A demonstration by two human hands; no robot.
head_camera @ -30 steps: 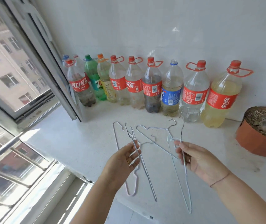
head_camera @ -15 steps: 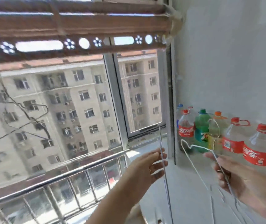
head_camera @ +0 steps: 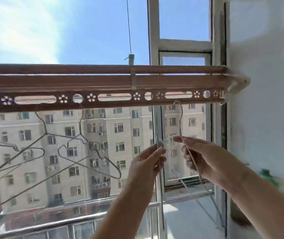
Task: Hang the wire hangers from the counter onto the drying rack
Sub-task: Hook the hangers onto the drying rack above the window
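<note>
Head view: clenches the right grip (head_camera: 205,156) on a hanger (head_camera: 182,118), with its hook up at the lower edge of the rack (head_camera: 103,80) near the right end, not clearly caught yet, and pinches a second hanger (head_camera: 161,195), edge-on, in the left grip (head_camera: 148,163) just beside. Shows at least two hung hangers (head_camera: 80,125) dangling from the rack further left. Leaves both held ones to hook; cannot tell what remains on the surface, out of sight.

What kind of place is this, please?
Probably an enclosed apartment balcony used for laundry: a perforated drying rack runs overhead, wire hangers hang from it, and a high-rise building stands outside.
</note>
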